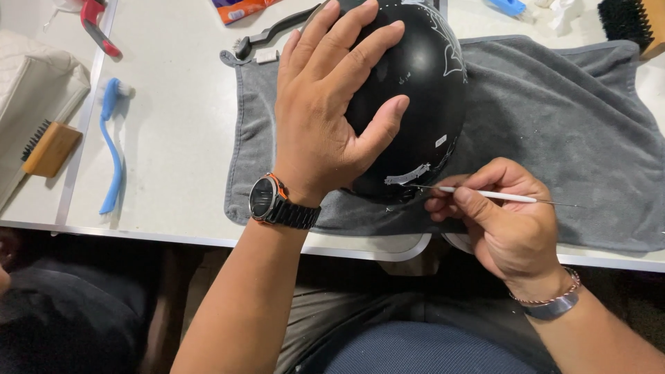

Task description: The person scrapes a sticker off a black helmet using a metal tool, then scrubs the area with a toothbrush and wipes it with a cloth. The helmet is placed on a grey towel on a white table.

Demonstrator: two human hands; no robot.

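Helmet: a glossy black, rounded helmet (422,90) with thin white line art on its shell; it lies on the grey towel, at the middle of the counter's near side.
Left hand: the left hand (329,111) lies flat and spread over the helmet's dome, fingers wide, palm pressing the smooth shell; a dark round wristwatch (267,199) with a metal link band sits on the wrist.
Right hand: the right hand (499,215) pinches a thin white-handled tool (485,194) between thumb and fingertips, closed on it like a pen; its fine metal tip touches the helmet's lower rim by a pale strip.
Bracelet: a slim braided and metal bracelet (554,301) rings the right wrist.
Towel: a soft, napped grey towel (575,131), wrinkled, covers the counter's right half and hangs just over the near edge.
Counter: a smooth white counter (180,138) with a rounded front edge.
Left of towel: open bare surface, then a curved blue plastic brush (111,145) and, well apart, a wooden block brush (48,147) with dark bristles.
Far edge: a slender black brush (273,31) touches the towel's corner; another wooden bristle brush (634,21) sits at the far right corner.
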